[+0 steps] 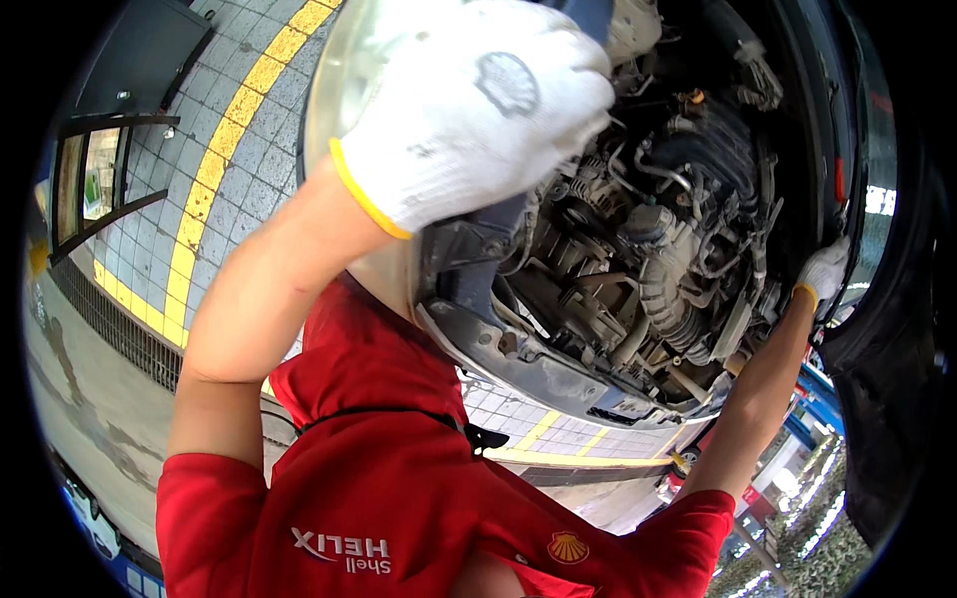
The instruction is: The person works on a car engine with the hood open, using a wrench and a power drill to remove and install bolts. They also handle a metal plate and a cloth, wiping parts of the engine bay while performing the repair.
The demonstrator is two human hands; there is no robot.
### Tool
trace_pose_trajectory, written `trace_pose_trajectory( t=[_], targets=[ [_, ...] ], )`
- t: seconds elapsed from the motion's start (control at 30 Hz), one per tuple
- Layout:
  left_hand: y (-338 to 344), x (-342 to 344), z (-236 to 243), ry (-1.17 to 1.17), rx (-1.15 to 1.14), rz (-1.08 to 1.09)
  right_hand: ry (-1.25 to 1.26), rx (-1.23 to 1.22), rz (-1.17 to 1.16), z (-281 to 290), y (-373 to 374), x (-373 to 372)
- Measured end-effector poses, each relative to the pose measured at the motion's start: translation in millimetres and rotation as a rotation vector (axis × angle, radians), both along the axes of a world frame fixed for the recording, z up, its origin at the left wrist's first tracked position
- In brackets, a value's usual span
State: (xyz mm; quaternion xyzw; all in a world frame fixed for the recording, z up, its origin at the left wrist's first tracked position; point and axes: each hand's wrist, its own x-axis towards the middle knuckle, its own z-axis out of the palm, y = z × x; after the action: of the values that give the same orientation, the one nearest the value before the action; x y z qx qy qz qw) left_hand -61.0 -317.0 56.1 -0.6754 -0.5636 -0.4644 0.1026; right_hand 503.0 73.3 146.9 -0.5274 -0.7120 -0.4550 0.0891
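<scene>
My left hand (488, 105), in a white knit glove with a yellow cuff, is raised close in front of me over the front corner of a car. Its fingers are curled in, and whatever may be inside them is hidden. Below it lies the uncovered engine bay (638, 269), with dusty hoses, a ribbed air duct (663, 294) and pulleys. My right hand (824, 271), gloved the same way, reaches far out to the dark edge at the right of the bay. Its fingers look closed there, but what they grip is too small to make out. A thin red piece (839, 179) shows just above that hand.
A dark raised panel (887, 349) borders the right side. The car's front crossmember (538, 369) runs close to my body. Grey floor tiles (244, 154) with a yellow line (209, 164) lie at left, beside a drain grate (120, 324) and a dark cabinet (140, 60).
</scene>
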Motion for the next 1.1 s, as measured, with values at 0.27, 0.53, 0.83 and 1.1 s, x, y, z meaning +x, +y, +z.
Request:
trace_pose_trajectory(
  t=[0.27,0.53,0.83,1.1],
  targets=[
    [-1.4,15.6,17.3,0.271,-0.052,0.106,0.299,-0.042,0.015,1.9,2.4,-29.7],
    [-2.4,29.6,19.3,0.273,-0.122,0.167,0.340,-0.064,0.074,8.6,-21.5,-64.3],
    [-15.8,38.5,29.4,0.199,-0.276,0.257,0.299,-0.105,0.099,9.3,-19.4,-66.1],
    [-13.4,181.3,-23.2,0.113,-0.836,-0.111,0.192,-0.017,0.112,2.5,9.7,-39.3]
  ],
)
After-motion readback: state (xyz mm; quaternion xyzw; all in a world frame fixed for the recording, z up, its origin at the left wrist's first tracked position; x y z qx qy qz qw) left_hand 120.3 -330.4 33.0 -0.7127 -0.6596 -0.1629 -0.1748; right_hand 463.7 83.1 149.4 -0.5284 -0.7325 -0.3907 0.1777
